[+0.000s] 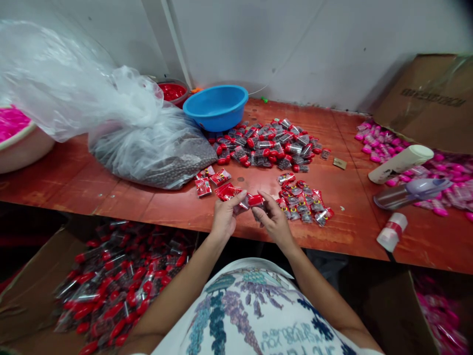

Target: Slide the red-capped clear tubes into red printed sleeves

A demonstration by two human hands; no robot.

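Above the front edge of the table, my left hand [223, 217] pinches a see-through plastic packet with red print [241, 205]. Close beside it, my right hand [276, 221] grips a small bottle with a red cap [255, 200] at the packet's mouth; whether the bottle is partly inside I cannot tell. Red printed packets [203, 187] lie to the left of my hands. To the right is a group of packed bottles [303, 201] in similar packets. Behind them rises a pile of red-capped bottles [269, 143] with dark contents.
A blue basin [216, 106] and a tied plastic bag of dark beads [155, 155] stand behind on the left. At right are a white tumbler [397, 165], a purple-lidded bottle [408, 193], a white roll [392, 231] and pink pieces [449, 180]. An open carton [37, 281] holds red-capped bottles below.
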